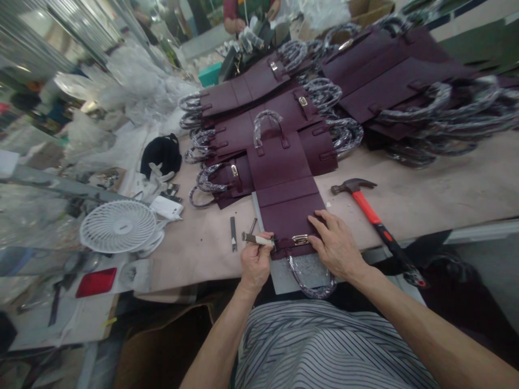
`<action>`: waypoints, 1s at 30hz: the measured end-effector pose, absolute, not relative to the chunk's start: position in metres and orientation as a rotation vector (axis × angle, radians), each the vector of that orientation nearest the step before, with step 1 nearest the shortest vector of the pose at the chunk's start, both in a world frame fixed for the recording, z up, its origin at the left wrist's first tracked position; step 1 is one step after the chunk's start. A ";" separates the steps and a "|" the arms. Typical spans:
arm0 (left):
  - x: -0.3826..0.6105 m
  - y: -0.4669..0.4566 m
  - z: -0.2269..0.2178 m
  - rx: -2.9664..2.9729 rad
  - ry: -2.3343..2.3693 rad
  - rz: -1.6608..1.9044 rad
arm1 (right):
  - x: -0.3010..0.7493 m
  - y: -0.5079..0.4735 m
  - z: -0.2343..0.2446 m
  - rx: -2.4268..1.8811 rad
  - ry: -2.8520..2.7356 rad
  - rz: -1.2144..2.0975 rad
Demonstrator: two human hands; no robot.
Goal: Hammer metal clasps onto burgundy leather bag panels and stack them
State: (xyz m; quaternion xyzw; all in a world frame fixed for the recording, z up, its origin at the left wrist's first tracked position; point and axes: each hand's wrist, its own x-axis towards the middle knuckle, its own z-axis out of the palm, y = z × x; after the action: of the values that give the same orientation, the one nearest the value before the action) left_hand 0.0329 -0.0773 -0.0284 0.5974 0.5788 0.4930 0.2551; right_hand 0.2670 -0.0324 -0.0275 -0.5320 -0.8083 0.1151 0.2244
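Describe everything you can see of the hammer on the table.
The hammer lies flat on the table, to the right of the dark purple bag panel. Its dark metal claw head points up and left. The handle is orange-red near the head, then black, and its end reaches past the table's front edge. No hand touches it; the right hand is nearest.

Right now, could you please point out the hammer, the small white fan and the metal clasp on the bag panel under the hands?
hammer [371,208]: head view, on the red handle below the head.
small white fan [118,226]: head view, centre of the grille.
metal clasp [300,239]: head view, on the plate.
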 end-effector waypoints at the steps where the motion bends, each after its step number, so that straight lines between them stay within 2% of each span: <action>1: 0.034 -0.077 -0.029 1.648 1.578 1.348 | 0.267 -0.032 -0.028 -1.468 -2.233 0.316; 10: 0.038 -0.071 -0.033 2.012 1.581 1.353 | 0.278 -0.030 -0.028 -1.413 -2.135 0.350; 16: 0.038 -0.068 -0.028 2.071 1.511 1.241 | 0.348 -0.026 -0.004 -1.913 -2.064 0.023; 20: 0.039 -0.067 -0.024 2.072 1.493 1.193 | 0.375 -0.017 -0.001 -2.148 -2.010 0.405; 22: 0.039 -0.067 -0.025 2.069 1.489 1.195 | 0.375 -0.007 0.002 -2.186 -1.821 0.699; 26: 0.040 -0.068 -0.027 2.052 1.479 1.238 | 0.356 0.009 0.028 -1.911 -1.450 1.420; 30: 0.042 -0.068 -0.028 2.036 1.458 1.261 | 0.329 -0.006 0.078 -1.719 -1.401 1.461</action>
State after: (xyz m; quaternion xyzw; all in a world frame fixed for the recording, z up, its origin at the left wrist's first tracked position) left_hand 0.0420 -0.0678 -0.0280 0.7158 0.5128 0.4432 0.1682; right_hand 0.3289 -0.0058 0.0779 -0.6283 -0.5120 0.5340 0.2406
